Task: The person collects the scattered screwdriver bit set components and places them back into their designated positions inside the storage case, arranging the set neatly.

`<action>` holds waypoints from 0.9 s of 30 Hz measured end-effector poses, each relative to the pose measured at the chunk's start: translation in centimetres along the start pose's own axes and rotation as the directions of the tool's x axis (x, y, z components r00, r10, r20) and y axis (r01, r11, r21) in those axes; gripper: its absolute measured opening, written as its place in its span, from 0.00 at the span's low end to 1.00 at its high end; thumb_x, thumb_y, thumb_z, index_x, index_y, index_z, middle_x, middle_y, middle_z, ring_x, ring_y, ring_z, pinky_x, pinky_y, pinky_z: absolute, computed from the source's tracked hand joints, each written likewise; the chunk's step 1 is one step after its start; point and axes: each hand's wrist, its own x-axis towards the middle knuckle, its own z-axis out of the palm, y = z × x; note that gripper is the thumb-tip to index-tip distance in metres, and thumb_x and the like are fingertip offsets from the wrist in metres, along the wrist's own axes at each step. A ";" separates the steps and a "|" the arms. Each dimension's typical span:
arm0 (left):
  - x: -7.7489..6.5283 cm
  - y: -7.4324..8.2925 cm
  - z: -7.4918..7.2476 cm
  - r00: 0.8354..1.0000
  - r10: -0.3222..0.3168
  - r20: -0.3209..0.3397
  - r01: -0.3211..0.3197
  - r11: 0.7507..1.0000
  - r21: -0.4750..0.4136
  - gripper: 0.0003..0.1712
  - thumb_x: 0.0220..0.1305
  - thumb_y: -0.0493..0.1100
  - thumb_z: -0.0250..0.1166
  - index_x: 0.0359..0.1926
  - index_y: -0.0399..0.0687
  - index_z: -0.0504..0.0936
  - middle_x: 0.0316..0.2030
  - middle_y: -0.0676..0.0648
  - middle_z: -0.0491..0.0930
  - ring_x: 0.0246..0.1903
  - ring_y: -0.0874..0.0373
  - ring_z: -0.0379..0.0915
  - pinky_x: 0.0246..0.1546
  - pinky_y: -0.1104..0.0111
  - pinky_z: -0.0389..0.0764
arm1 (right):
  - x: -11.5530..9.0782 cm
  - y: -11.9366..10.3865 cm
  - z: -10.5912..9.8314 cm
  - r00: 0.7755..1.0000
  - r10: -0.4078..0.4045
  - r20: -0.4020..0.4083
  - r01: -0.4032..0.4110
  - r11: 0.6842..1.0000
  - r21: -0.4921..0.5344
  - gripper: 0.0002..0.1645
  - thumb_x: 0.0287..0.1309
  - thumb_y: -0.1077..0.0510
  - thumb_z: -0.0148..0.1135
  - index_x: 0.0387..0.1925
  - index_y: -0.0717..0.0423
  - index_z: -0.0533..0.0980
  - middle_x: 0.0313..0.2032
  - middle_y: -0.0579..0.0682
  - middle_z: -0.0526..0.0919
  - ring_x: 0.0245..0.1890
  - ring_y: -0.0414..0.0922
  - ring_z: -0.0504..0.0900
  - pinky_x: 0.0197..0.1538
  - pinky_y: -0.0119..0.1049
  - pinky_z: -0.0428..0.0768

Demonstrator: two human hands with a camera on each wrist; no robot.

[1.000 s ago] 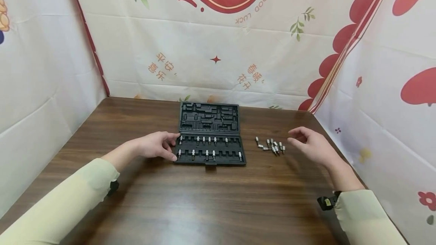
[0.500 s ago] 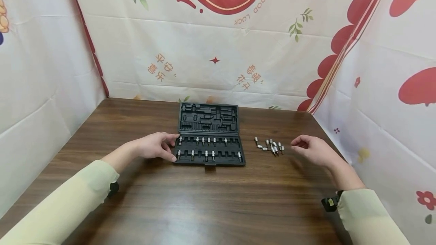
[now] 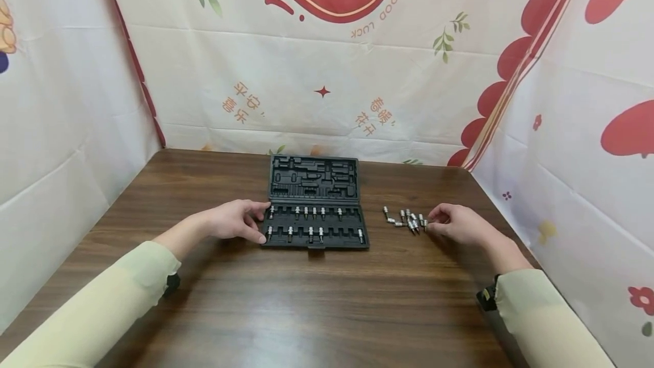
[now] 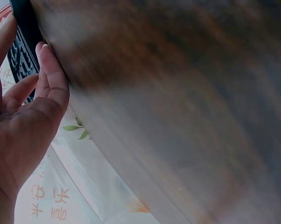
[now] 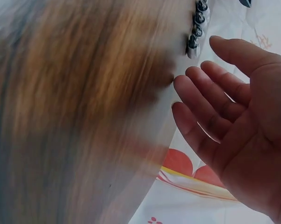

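A black plastic socket case [image 3: 316, 240] lies unfolded on the table, with several silver bit sockets [image 3: 310, 234] standing in its two rows of slots. My left hand [image 3: 237, 221] rests at the case's left side, thumb by the front corner and a finger by the hinge; the left wrist view has its fingers [image 4: 51, 77] along the dark edge. Right of the case lies a loose group of bit sockets [image 3: 402, 214]. My right hand [image 3: 457, 225] is at its right end, fingertips right by the outermost bit socket [image 3: 425, 224]. In the right wrist view, thumb and fingers [image 5: 196, 93] stand apart beside it.
The case's lid [image 3: 314, 176], with moulded recesses, lies back toward the rear. Brown wooden table [image 3: 317, 300] stretches in front of the case. Printed white cloth [image 3: 296, 61] hangs behind and along both sides.
My right hand drew back slightly to the right, then came left to the outermost loose bit socket, with thumb and fingers closer together. The left hand has stayed at the case.
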 end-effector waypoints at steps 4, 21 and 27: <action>-0.2 0.2 0.0 1.000 0.006 0.006 -0.006 1.000 -0.003 0.57 0.68 0.47 0.80 0.86 0.33 0.57 0.68 0.31 0.76 0.51 0.56 0.85 0.53 0.63 0.83 | 0.6 -0.1 0.5 1.000 0.006 0.010 -0.006 1.000 -0.017 0.16 0.72 0.49 0.72 0.50 0.58 0.84 0.40 0.49 0.88 0.40 0.43 0.82 0.46 0.42 0.80; -0.1 0.3 0.0 1.000 0.019 -0.003 -0.019 1.000 0.000 0.57 0.68 0.46 0.80 0.86 0.33 0.57 0.68 0.31 0.76 0.51 0.57 0.85 0.53 0.63 0.84 | 0.4 0.0 0.8 1.000 0.017 0.006 -0.017 0.999 -0.037 0.13 0.69 0.55 0.74 0.48 0.59 0.83 0.39 0.50 0.87 0.39 0.43 0.81 0.45 0.42 0.78; -0.2 0.3 0.0 1.000 0.004 -0.004 -0.004 1.000 0.003 0.57 0.68 0.48 0.80 0.86 0.34 0.57 0.69 0.32 0.76 0.52 0.56 0.85 0.53 0.64 0.83 | 0.0 -0.1 0.7 0.999 0.034 0.004 -0.034 0.999 -0.009 0.13 0.68 0.56 0.75 0.44 0.58 0.79 0.38 0.51 0.84 0.37 0.44 0.79 0.42 0.41 0.77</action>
